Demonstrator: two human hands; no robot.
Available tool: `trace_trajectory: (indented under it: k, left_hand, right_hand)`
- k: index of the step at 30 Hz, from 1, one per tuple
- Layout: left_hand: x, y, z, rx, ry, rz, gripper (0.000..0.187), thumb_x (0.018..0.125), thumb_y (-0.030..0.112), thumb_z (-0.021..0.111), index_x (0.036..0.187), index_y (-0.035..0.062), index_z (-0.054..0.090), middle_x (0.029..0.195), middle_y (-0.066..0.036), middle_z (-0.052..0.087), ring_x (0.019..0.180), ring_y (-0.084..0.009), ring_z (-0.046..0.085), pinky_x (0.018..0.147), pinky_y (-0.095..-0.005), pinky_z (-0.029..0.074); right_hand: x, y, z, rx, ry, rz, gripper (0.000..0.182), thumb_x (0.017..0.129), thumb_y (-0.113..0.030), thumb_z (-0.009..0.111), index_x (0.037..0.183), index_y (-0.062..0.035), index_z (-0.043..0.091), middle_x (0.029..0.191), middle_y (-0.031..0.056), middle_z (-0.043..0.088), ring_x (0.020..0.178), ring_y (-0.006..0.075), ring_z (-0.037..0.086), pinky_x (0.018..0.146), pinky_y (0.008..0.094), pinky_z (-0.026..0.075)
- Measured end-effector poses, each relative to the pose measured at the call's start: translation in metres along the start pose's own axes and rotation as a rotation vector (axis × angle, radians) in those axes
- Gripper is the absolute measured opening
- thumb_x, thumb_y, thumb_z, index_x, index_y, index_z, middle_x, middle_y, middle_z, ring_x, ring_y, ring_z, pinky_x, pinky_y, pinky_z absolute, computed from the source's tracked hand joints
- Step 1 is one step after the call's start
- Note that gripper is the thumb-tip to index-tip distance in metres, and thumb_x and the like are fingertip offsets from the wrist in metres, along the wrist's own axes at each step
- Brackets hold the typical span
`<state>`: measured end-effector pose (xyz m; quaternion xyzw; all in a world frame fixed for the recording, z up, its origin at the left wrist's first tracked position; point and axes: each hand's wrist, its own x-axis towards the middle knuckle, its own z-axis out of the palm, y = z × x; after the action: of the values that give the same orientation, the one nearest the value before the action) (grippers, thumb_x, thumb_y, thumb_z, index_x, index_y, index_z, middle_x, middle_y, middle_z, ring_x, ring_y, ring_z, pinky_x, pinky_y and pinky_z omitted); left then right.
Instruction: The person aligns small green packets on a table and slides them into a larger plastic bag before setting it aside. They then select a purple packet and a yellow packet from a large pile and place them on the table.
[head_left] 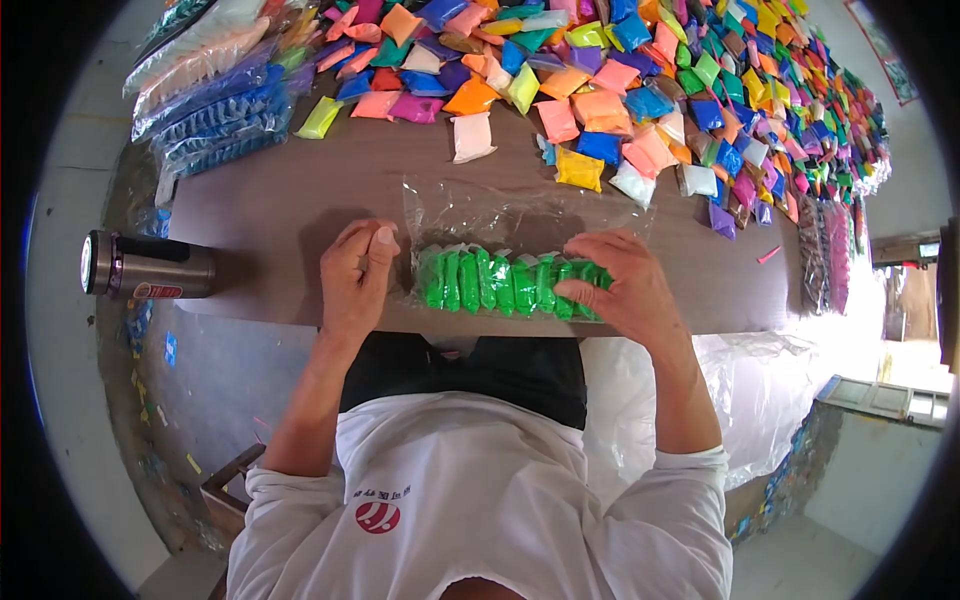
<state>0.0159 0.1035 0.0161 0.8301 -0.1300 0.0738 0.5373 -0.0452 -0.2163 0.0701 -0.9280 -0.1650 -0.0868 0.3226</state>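
Observation:
A clear plastic bag (530, 205) lies near the table's front edge, with a row of small bright green packets (490, 282) standing side by side in it. My right hand (628, 285) curves round the right end of this row, its thumb over the packets and its fingers along their far side. Just left of the bag is my left hand (357, 275), closed, with the thumb pressed against the curled index finger. Whatever those fingers hold, if anything, is hidden. The bag's upper part spreads loose and flat beyond the packets.
Small packets of many colours (600, 105) are heaped across the back and right of the brown table (260, 215). Filled bags of packets (215, 120) are stacked at the back left. A steel flask (150, 265) lies on the left. Clear plastic sheeting (740, 400) hangs at the right.

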Motion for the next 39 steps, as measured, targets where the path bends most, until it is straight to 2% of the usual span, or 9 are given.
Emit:
trace_trajectory:
  k: [6, 9, 15, 18, 21, 24, 27, 36, 39]
  left_hand:
    - [0.025, 0.053, 0.008, 0.065, -0.191, 0.149, 0.03, 0.101, 0.026, 0.061, 0.099, -0.0034, 0.068, 0.105, -0.011, 0.067, 0.09, -0.0229, 0.065, 0.082, -0.0339, 0.051]
    - [0.031, 0.06, 0.033, 0.209, -0.375, 0.296, 0.028, 0.097, 0.027, 0.064, 0.098, -0.0003, 0.067, 0.112, -0.014, 0.066, 0.101, -0.0329, 0.065, 0.089, -0.0405, 0.051]
    - [0.022, 0.057, 0.062, 0.367, -0.575, 0.346, 0.028, 0.094, 0.032, 0.066, 0.1, 0.0049, 0.066, 0.111, -0.012, 0.067, 0.102, -0.034, 0.064, 0.09, -0.0444, 0.05]
    - [0.02, 0.051, 0.065, 0.371, -0.534, 0.374, 0.027, 0.096, 0.032, 0.064, 0.097, 0.0053, 0.067, 0.102, -0.011, 0.069, 0.097, -0.033, 0.065, 0.088, -0.0444, 0.05]
    - [0.022, 0.046, 0.067, 0.284, -0.506, 0.398, 0.028, 0.097, 0.031, 0.062, 0.093, 0.0047, 0.068, 0.09, -0.013, 0.069, 0.091, -0.0345, 0.065, 0.087, -0.0446, 0.05]
    - [0.024, 0.046, 0.066, 0.289, -0.531, 0.373, 0.029, 0.097, 0.031, 0.061, 0.089, 0.0039, 0.068, 0.085, -0.014, 0.069, 0.087, -0.0359, 0.066, 0.085, -0.0447, 0.05]
    - [0.025, 0.049, 0.066, 0.315, -0.532, 0.376, 0.029, 0.098, 0.03, 0.061, 0.088, 0.0037, 0.068, 0.083, -0.015, 0.068, 0.085, -0.0362, 0.065, 0.083, -0.0448, 0.05]
    - [0.025, 0.048, 0.067, 0.307, -0.522, 0.363, 0.032, 0.101, 0.028, 0.056, 0.082, 0.0027, 0.062, 0.074, -0.016, 0.061, 0.076, -0.0376, 0.061, 0.079, -0.0461, 0.049]
    - [0.025, 0.048, 0.067, 0.307, -0.51, 0.375, 0.032, 0.101, 0.028, 0.056, 0.083, 0.0026, 0.061, 0.075, -0.016, 0.061, 0.077, -0.0376, 0.06, 0.078, -0.0461, 0.048]
  right_hand:
    - [0.002, 0.003, 0.004, 0.102, -0.108, 0.091, 0.022, 0.084, -0.022, 0.075, 0.096, -0.0035, 0.071, 0.093, 0.0114, 0.071, 0.092, 0.0342, 0.065, 0.084, 0.0439, 0.051]
    - [0.008, 0.004, 0.003, 0.082, -0.169, 0.131, 0.015, 0.085, -0.017, 0.073, 0.092, -0.0043, 0.072, 0.089, 0.0123, 0.071, 0.088, 0.0348, 0.064, 0.081, 0.0442, 0.051]
    - [0.008, 0.007, 0.004, 0.074, -0.194, 0.138, 0.012, 0.087, -0.016, 0.071, 0.093, -0.0052, 0.072, 0.089, 0.0127, 0.071, 0.089, 0.0353, 0.064, 0.08, 0.0455, 0.051]
    - [0.008, 0.011, 0.005, 0.095, -0.19, 0.135, 0.012, 0.087, -0.015, 0.07, 0.094, -0.0048, 0.072, 0.089, 0.0129, 0.07, 0.09, 0.0353, 0.064, 0.081, 0.0453, 0.051]
    - [0.009, 0.007, 0.001, 0.02, -0.026, 0.025, 0.014, 0.088, -0.015, 0.07, 0.095, -0.0038, 0.07, 0.089, 0.0136, 0.069, 0.091, 0.0357, 0.064, 0.081, 0.0451, 0.051]
    - [0.006, 0.01, -0.02, -0.02, -0.118, 0.063, 0.016, 0.088, -0.016, 0.07, 0.097, -0.0031, 0.068, 0.09, 0.015, 0.068, 0.09, 0.0365, 0.064, 0.081, 0.0449, 0.051]
    - [0.003, 0.014, -0.024, 0.058, -0.217, 0.274, 0.015, 0.089, -0.016, 0.069, 0.095, -0.0026, 0.066, 0.089, 0.0159, 0.067, 0.09, 0.037, 0.064, 0.08, 0.0448, 0.051]
    - [0.003, 0.026, -0.015, 0.089, -0.214, 0.256, 0.014, 0.092, -0.015, 0.066, 0.097, -0.0026, 0.062, 0.082, 0.0186, 0.067, 0.079, 0.0389, 0.066, 0.071, 0.0462, 0.051]
    - [0.005, 0.023, -0.019, 0.198, -0.287, 0.385, 0.019, 0.092, -0.018, 0.066, 0.103, -0.0031, 0.064, 0.088, 0.0195, 0.068, 0.087, 0.0376, 0.068, 0.076, 0.0471, 0.051]
